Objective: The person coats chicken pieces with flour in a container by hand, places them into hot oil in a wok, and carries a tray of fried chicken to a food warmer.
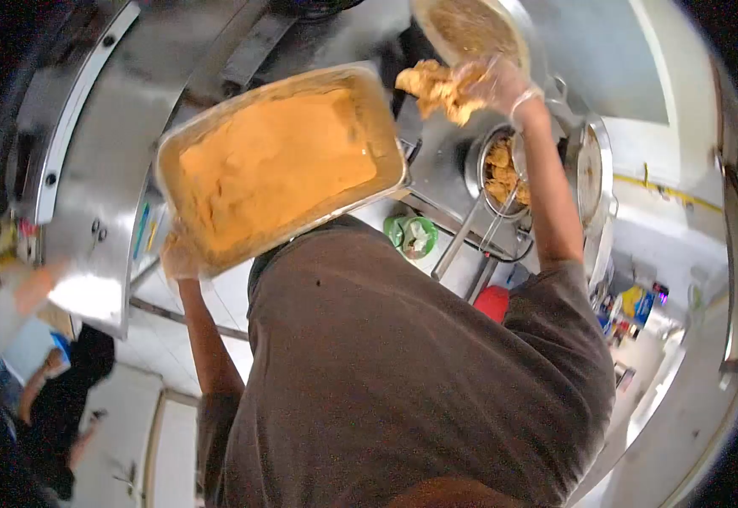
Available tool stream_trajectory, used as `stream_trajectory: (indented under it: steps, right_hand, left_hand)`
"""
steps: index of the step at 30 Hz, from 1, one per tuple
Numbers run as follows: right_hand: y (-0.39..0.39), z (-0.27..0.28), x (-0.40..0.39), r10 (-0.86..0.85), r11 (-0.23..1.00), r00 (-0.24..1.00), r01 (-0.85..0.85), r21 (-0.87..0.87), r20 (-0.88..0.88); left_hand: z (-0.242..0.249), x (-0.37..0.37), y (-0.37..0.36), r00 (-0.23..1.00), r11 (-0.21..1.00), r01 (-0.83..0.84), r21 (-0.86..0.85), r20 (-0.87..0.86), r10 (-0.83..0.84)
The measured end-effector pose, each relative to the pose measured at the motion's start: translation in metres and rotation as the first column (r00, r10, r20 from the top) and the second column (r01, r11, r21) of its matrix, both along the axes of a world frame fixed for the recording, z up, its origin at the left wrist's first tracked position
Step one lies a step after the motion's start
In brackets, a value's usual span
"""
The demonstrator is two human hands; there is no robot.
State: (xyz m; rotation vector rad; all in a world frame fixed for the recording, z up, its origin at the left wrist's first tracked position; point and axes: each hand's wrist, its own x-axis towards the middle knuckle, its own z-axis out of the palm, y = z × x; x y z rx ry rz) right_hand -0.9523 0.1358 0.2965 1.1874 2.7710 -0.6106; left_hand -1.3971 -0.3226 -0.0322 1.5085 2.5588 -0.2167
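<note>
My left hand [182, 256], in a clear plastic glove, grips the near left corner of a rectangular metal pan [392, 140]. Orange-tan breading flour [280, 157] covers the pan's bottom, and the pan is held in front of my waist. At the upper right, my gloved right hand [502, 83] is closed on a clump of flour-coated chicken [438, 89]. This hand is beside the near edge of a wide pot of bubbling oil [469, 32]. Below my right forearm, a wire strainer basket [480, 165] contains golden fried pieces [502, 169]; the forearm partly hides it.
A long strainer handle [460, 233] juts toward me. The green bin [411, 235] stands on the floor beside a red object [492, 303]. Another round pot [591, 169] is on the right. A steel counter [102, 169] runs along the left, with another person [77, 406] beyond it.
</note>
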Motion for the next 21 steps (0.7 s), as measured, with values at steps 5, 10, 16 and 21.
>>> stream_trajectory:
  steps: [5,10,16,21]
  right_hand:
    - [0.067,0.059,0.036,-0.236,0.970,0.968,0.229,0.080,0.089]
    - [0.154,0.015,0.078,-0.274,0.929,0.863,0.124,0.349,0.424]
    - [0.164,-0.034,0.083,-0.466,0.866,0.807,0.330,0.377,0.364]
    - [0.145,-0.031,0.070,-0.599,0.730,0.787,0.462,0.503,0.146]
  left_hand:
    - [0.029,0.004,0.005,0.965,0.961,-0.168,0.220,0.235,0.114]
    - [-0.007,-0.014,-0.017,0.996,0.980,-0.039,0.196,0.083,0.023]
    - [0.022,-0.007,-0.005,0.959,0.972,-0.195,0.131,0.234,0.161]
    - [0.039,0.000,-0.001,0.997,0.997,0.042,0.065,0.069,-0.046]
